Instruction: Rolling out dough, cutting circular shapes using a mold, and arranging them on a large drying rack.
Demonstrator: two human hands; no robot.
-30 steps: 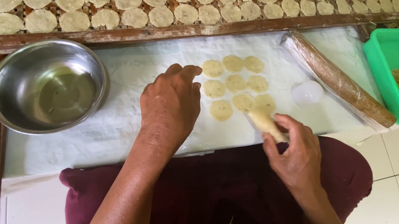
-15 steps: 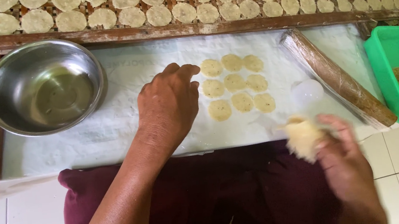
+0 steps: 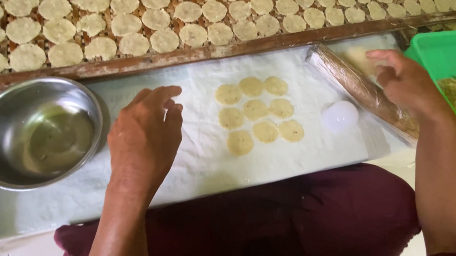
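My left hand rests palm down on the white cloth, fingers slightly apart, holding nothing. Just right of it lie several flat round dough discs in three rows. My right hand is out at the right, over the plastic-wrapped rolling pin, with its fingers closed on a pale lump of dough. A small white round lid lies on the cloth between the discs and the rolling pin.
A steel bowl with a little liquid stands at the left on the cloth. A green plastic tub of dough mix sits at the right. Behind a wooden rail, a drying rack holds several rows of discs.
My right hand has swung from near my lap up and to the right, carrying the dough lump over the rolling pin. My left hand has stayed put on the cloth.
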